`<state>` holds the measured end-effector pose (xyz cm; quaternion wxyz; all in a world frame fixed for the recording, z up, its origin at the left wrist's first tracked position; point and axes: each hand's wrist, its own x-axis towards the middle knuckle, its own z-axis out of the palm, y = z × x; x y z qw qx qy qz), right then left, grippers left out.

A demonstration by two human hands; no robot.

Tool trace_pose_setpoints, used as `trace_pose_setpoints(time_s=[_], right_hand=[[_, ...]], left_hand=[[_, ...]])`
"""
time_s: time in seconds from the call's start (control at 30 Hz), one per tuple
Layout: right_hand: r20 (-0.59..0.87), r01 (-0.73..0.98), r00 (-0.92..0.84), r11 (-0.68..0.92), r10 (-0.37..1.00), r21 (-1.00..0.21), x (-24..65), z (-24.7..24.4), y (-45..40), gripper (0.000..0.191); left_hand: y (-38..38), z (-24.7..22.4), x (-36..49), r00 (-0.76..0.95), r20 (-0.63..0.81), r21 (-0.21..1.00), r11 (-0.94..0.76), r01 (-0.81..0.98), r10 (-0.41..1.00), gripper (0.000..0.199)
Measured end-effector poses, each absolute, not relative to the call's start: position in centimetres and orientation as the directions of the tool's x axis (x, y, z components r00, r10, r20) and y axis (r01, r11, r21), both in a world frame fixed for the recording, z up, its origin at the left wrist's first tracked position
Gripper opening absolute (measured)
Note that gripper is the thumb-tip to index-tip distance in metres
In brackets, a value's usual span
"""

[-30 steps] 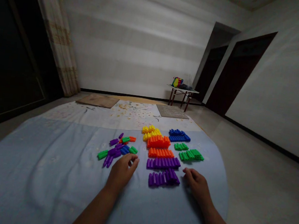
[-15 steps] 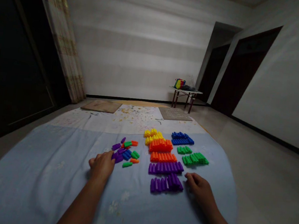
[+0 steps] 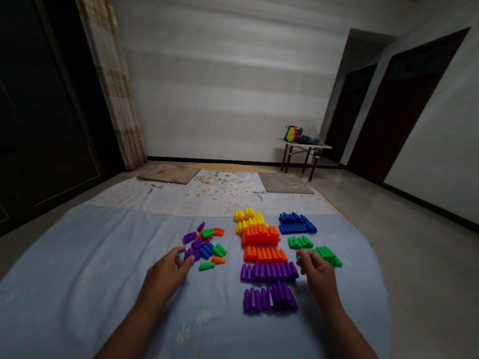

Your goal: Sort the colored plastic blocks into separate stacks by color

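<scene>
My left hand (image 3: 167,274) rests at the near left of a loose pile of plastic pegs. Its thumb and index finger are apart beside a purple peg (image 3: 192,253); a bit of green shows by the fingers. My right hand (image 3: 319,275) is over the near left end of a row of green pegs (image 3: 329,256), fingers pinched together. Whether a peg is between them is hidden. The pile also holds a blue peg (image 3: 206,250), an orange peg (image 3: 219,260) and a green peg (image 3: 207,266). Purple rows (image 3: 270,272) lie left of my right hand.
Orange rows (image 3: 265,255), yellow rows (image 3: 250,221) and blue rows (image 3: 298,225) lie farther back on the cloth-covered table (image 3: 94,278). Two flat boards, one brown (image 3: 168,173) and one grey (image 3: 286,183), lie at its far side. A small table (image 3: 304,144) with bags stands beyond.
My right hand has moved away from me, from beside the purple rows to the green row. My left hand has turned, parting thumb and index finger. The view has shifted slightly.
</scene>
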<state>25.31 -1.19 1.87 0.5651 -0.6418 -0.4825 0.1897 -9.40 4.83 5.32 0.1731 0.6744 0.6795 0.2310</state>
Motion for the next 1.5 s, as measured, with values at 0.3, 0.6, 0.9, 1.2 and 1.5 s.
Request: trace_pose_setpoints(time_s=[0.3,0.6,0.9,1.2,1.5], right_hand=[[0.264,0.431,0.437,0.057,0.86,-0.901,25.9,-0.3,-2.2,0.04],[0.315,0.462,0.426,0.096,0.848,-0.882,26.0,-0.2,-1.9,0.04],[0.322,0.463,0.437,0.097,0.84,-0.881,26.0,-0.2,-1.8,0.04],[0.326,0.452,0.442,0.107,0.835,-0.886,26.0,-0.1,-1.7,0.038],[0.34,0.462,0.43,0.12,0.836,-0.879,26.0,-0.1,-1.6,0.037]], left_hand=[[2.2,4.0,-5.0,0.167,-0.005,0.407,-0.15,0.901,0.986,0.043],[4.0,3.9,-6.5,0.43,-0.091,0.488,-0.336,0.806,0.898,0.052],[4.7,4.7,-6.7,0.474,-0.183,0.486,-0.34,0.805,0.861,0.04],[5.0,4.2,-6.7,0.488,-0.136,0.486,-0.371,0.791,0.862,0.044],[3.9,3.8,-4.5,0.497,-0.15,0.583,-0.33,0.743,0.855,0.045]])
